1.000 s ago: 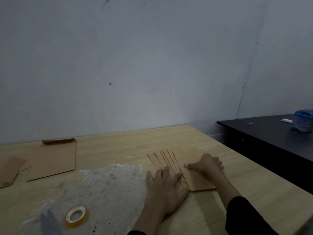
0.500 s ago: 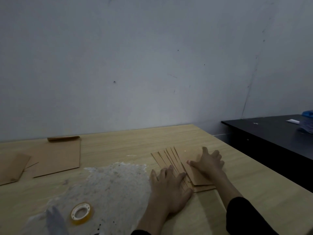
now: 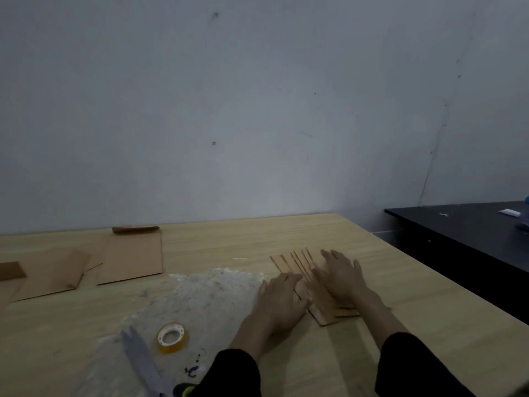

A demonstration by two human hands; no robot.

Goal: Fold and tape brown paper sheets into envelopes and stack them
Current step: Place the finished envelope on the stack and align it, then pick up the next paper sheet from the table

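Pale wood table (image 3: 286,233) under a bare grey wall carries the work. On it lies a fanned stack of envelopes (image 3: 323,309), edges splayed toward the wall. The left hand (image 3: 282,303) presses flat on the fan's left half, fingers straight, gripping nothing. The right hand (image 3: 342,277), a second ago curled at the fan's right edge, now lies flat across the top envelope, fingers spread, holding nothing. The stack is probably being smoothed or squared, not added to. Left of the stack sit a tape roll (image 3: 171,338) and scissors (image 3: 140,359); farther left lie loose brown sheets (image 3: 131,257).
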